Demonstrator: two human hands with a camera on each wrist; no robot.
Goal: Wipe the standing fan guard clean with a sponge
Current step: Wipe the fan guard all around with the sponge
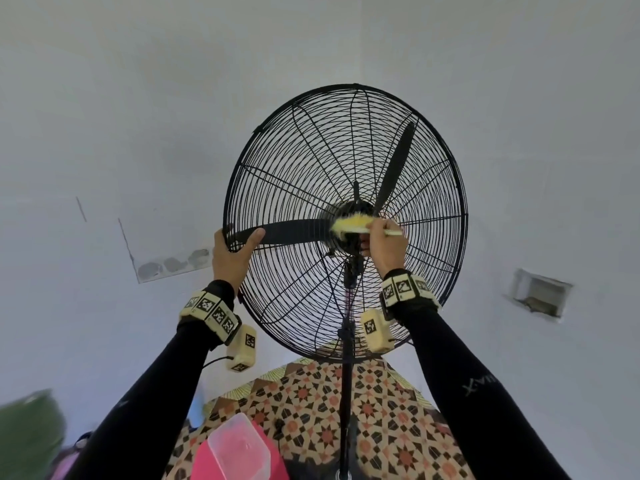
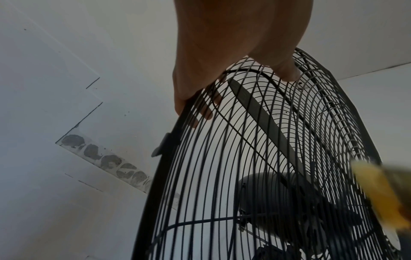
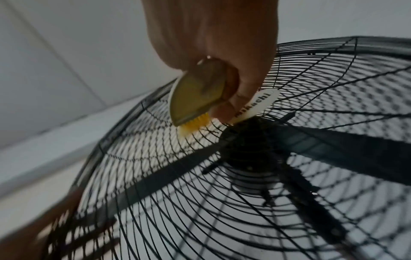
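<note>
Fan guard (image 1: 301,161) midway through cleaning, judging by position: left hand (image 1: 231,252) gripping rim, right hand (image 1: 386,245) clutching yellow brush (image 1: 349,225) at hub; outer wires apparently left.

The fan guard (image 1: 294,161) is black, the brush (image 1: 349,225) yellow-bristled. At lower centre, a geometric star-patterned cloth (image 1: 311,400) and pink box (image 1: 207,462).

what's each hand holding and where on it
Left hand grips the fan guard at its left rim. Right hand holds a yellow-bristled brush by its handle.
</note>
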